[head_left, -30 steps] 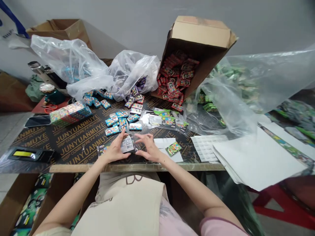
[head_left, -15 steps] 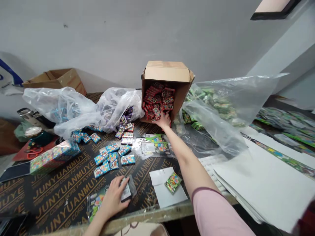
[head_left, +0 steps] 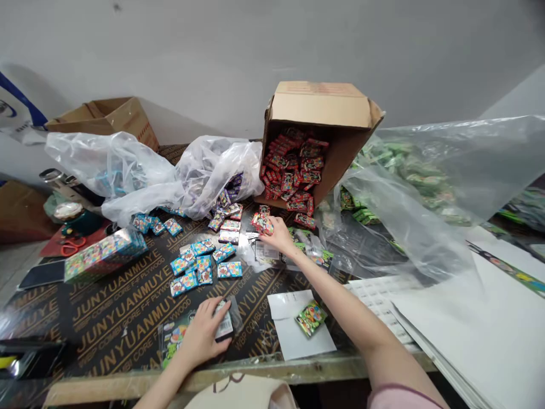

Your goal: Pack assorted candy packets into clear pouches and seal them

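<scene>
My left hand [head_left: 207, 330] lies at the table's front, fingers and thumb around a small black box with a white label [head_left: 225, 322] in a clear sleeve. Under and beside that hand is a printed green and black packet [head_left: 174, 341]. My right hand [head_left: 279, 236] pinches red printed candy packs [head_left: 263, 222] over the table, in front of the tipped cardboard box [head_left: 321, 108]. More red packs [head_left: 293, 170] fill that box. Blue packs [head_left: 204, 269] lie loose between my hands and the plastic bags. A green pack [head_left: 311, 318] rests on a white card [head_left: 293, 341].
Clear bags hold blue, purple and green packs [head_left: 426, 176] along the back. Several white sheets [head_left: 481, 318] overhang the right front edge. On the left stand a multicoloured display box [head_left: 106, 255], a phone [head_left: 42, 275], red scissors [head_left: 73, 245] and a jar [head_left: 79, 218].
My right hand left the small labelled box, reached into the cardboard box and came back out with red packs. The left hand stayed on the labelled box. The camera view shifted.
</scene>
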The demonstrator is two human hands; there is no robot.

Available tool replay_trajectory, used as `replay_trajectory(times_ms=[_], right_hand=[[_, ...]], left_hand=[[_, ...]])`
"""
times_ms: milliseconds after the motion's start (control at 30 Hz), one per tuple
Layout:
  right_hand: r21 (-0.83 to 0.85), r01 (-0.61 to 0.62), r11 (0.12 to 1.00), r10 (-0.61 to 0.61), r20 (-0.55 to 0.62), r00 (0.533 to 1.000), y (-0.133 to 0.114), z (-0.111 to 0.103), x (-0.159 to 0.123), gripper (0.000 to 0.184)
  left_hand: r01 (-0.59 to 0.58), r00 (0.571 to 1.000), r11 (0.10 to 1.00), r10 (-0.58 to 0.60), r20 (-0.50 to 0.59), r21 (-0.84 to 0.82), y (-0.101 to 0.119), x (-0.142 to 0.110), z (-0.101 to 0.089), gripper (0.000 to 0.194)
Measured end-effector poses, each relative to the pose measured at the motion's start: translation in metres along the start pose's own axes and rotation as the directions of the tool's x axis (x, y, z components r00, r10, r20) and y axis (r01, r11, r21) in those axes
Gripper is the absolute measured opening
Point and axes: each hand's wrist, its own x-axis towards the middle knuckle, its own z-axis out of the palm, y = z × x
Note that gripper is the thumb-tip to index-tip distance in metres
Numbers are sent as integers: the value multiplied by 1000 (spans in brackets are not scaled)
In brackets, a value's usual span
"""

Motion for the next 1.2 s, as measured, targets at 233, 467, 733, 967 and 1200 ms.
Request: replay_trajectory(times_ms=[233,467,733,967,1200], right_hand=[[149,24,989,-19,-35,999,-45,3,-72,55],[721,-414,556,-223,609,762,-138,-1,-155,63],[531,142,835,-260,154,953,-140,-23,-190,97],[600,363,713,-543,145,827,-143,-28,-198,80],[613,404,679,-591,130,796,-144,-26,-205,84]], left_hand=[[-4,997,985,-10,-79,-171,7,8,-17,71],[99,932,397,-359,-55,-912,45,45,-66,52],[260,851,-141,-434,296,-955,53,31,-69,36],[251,880,-7,-414,231,-968,52,15,-62,35],[242,869,0,-444,217,-970,53,3,-77,37]])
